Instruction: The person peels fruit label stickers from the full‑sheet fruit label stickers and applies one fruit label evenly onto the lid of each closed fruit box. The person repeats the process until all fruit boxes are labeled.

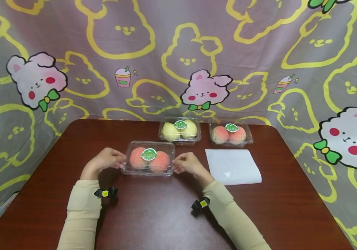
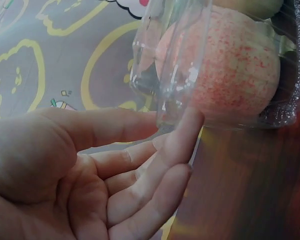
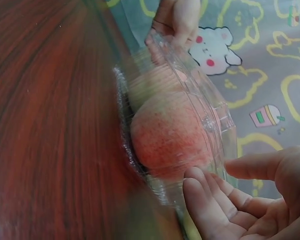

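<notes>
A clear plastic clamshell box [image 1: 149, 171] with two pinkish peaches [image 1: 159, 161] inside and a green-and-white round label [image 1: 149, 154] lies between both hands, over the middle of the table. My left hand [image 1: 109, 158] pinches its left end; in the left wrist view the thumb and fingertips [image 2: 187, 132] meet at the box edge. At the opposite end, my right hand [image 1: 188, 163] pinches the rim between thumb and curled fingers [image 3: 205, 195]. The lid looks closed. Whether the box touches the table is hard to tell.
Behind stand a clear box of yellow-green fruit [image 1: 180, 130] and another box of peaches [image 1: 229, 134]. A white sheet [image 1: 233, 166] lies right of my right hand on the brown table [image 1: 153, 215]. A patterned curtain [image 1: 153, 69] surrounds the table's back and sides.
</notes>
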Demonstrator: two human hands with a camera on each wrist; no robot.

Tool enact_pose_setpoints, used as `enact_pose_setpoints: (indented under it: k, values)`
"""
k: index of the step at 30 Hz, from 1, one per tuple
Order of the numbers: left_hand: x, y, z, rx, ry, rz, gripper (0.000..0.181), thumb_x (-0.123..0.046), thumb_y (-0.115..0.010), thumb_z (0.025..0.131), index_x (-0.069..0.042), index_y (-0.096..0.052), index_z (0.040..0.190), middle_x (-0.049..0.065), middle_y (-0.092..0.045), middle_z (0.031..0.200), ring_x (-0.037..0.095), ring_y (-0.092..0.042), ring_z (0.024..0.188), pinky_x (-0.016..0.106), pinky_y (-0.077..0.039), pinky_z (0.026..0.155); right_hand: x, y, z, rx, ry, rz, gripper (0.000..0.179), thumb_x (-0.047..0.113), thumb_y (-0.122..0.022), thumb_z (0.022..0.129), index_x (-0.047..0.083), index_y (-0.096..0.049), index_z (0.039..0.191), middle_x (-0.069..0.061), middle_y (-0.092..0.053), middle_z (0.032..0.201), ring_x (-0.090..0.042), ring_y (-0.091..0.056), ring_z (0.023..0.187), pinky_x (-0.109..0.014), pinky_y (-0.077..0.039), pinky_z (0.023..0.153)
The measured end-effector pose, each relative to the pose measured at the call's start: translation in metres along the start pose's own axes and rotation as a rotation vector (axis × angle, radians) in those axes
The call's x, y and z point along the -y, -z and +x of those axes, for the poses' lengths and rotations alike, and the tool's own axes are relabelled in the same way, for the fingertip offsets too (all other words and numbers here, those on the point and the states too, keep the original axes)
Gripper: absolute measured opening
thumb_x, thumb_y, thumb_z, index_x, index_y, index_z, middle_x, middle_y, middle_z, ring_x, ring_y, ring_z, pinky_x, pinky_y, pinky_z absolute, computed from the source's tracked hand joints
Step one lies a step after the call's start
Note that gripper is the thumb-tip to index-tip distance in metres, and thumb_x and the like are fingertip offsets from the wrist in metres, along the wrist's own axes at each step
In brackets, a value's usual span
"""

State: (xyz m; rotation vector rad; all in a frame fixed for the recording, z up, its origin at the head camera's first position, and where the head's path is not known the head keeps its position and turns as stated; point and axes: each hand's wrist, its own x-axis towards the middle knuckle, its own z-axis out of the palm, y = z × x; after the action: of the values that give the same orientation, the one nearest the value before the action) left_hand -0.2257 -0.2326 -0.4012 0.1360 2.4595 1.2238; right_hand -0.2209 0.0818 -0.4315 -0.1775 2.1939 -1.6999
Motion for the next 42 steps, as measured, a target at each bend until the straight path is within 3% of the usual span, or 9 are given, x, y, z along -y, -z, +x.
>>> enact_pose_setpoints:
  k: [7,21,30,37,42]
  values:
    - [0.008,0.008,-0.007,-0.036,0.028,0.034,0.034,-0.012,-0.057,0.095,0.017,-0.061,0.113,0.013,-0.073,0.087,0.009,-0.067,0.072,0.033,-0.060,0.076,0.004,-0.018,0.006,-0.026,0.013,-0.030,0.020,0.002,-0.059,0.090,-0.016,-0.065,0.096,-0.030,-0.070,0.081,-0.010,-0.063,0.056,-0.035,-0.061,0.062]
    - [0.016,0.023,-0.016,-0.081,0.084,0.025,0.035,-0.009,-0.050,0.097,0.019,-0.056,0.117,0.018,-0.072,0.092,0.009,-0.065,0.074,0.033,-0.059,0.078,0.010,-0.047,0.017,-0.073,0.025,-0.004,0.017,0.002,-0.062,0.089,-0.014,-0.067,0.094,-0.032,-0.070,0.086,-0.014,-0.067,0.060,-0.035,-0.061,0.066]
    - [0.026,0.031,-0.017,-0.156,0.100,0.042,0.037,-0.006,-0.043,0.099,0.020,-0.051,0.123,0.032,-0.065,0.107,0.012,-0.063,0.080,0.032,-0.058,0.076,0.016,-0.067,0.030,-0.113,0.050,0.011,0.019,0.004,-0.062,0.090,-0.014,-0.066,0.097,-0.035,-0.069,0.090,-0.041,-0.071,0.077,-0.041,-0.061,0.069]
    - [0.031,0.034,-0.015,-0.211,0.133,0.020,0.039,-0.008,-0.040,0.100,0.020,-0.048,0.127,0.035,-0.061,0.113,0.010,-0.062,0.079,0.031,-0.058,0.076,0.016,-0.076,0.044,-0.148,0.042,0.049,0.018,0.003,-0.061,0.089,-0.013,-0.067,0.096,-0.034,-0.070,0.088,-0.017,-0.068,0.058,-0.038,-0.061,0.066]
    - [0.035,0.037,-0.015,-0.188,0.136,0.011,0.041,-0.011,-0.040,0.101,0.019,-0.047,0.128,0.031,-0.062,0.113,0.006,-0.061,0.078,0.027,-0.057,0.075,0.013,-0.076,0.045,-0.144,0.035,0.066,0.020,0.005,-0.061,0.090,-0.013,-0.067,0.098,-0.033,-0.070,0.089,-0.015,-0.066,0.057,-0.037,-0.061,0.065]
